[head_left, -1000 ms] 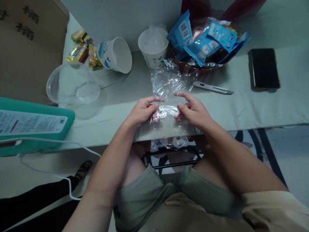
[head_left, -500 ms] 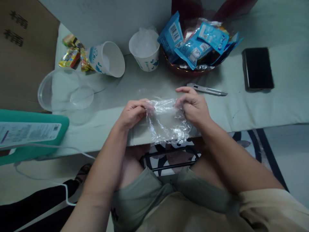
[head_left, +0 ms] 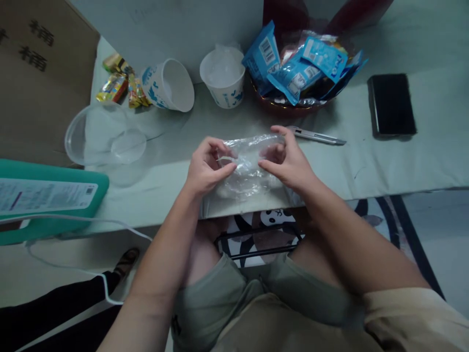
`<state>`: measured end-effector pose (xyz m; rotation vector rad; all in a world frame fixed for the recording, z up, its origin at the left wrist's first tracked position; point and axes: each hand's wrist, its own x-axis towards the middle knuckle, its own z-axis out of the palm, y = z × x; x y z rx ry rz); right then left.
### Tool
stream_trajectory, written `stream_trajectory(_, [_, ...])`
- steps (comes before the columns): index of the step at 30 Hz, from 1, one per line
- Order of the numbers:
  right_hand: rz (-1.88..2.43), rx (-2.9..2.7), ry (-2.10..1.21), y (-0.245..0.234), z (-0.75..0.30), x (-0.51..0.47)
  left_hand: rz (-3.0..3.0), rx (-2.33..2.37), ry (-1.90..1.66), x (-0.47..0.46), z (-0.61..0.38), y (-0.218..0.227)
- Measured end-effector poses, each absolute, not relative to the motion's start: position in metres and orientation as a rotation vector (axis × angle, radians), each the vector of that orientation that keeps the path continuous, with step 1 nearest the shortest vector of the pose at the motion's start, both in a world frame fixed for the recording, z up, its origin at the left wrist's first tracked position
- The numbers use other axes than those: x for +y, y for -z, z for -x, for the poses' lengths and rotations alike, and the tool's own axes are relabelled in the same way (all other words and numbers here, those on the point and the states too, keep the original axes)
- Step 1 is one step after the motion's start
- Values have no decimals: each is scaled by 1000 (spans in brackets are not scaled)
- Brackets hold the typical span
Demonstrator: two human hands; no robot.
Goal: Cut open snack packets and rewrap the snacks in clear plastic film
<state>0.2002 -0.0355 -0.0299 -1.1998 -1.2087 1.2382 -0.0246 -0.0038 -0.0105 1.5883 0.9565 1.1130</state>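
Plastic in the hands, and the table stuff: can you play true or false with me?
The left hand and right hand both hold the crinkly clear plastic. True.
The black phone lies next to the left hand. False: it lies far to the right of both hands.
One paper cup lies tipped over. True.
The blue packets are on the floor. False: they are piled in a bowl on the table.

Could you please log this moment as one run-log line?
left hand: pinching clear plastic film | right hand: pinching same film | film: crumpled, near table edge | nearby: box cutter
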Motion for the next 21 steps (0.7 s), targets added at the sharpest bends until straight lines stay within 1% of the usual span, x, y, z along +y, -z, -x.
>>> stream_trajectory(2, [1177, -1169, -1277, 24, -199, -35, -1414, 934, -1069, -6, 20, 8])
stream_trajectory(6, [1143, -1053, -1275, 13, -201, -35, -1165, 1011, -707, -9, 9, 0])
stream_trajectory(8, [1201, -1093, -1318, 12, -203, -35, -1101, 1075, -643, -9, 7, -3])
stream_trajectory(10, [1251, -1187, -1391, 11, -205, -37, -1125, 1127, -663, -8, 7, -4])
stream_trajectory(13, [1189, -1213, -1491, 9, -207, -40, -1230, 1125, -670, -7, 12, -2])
stream_trajectory(18, [1097, -1158, -1444, -1, -209, -43, -1182, 1082, -833, -4, 20, -3])
stream_trajectory(21, [1085, -1174, -1495, -4, -214, -44, -1160, 1024, -872, -1, 26, -6])
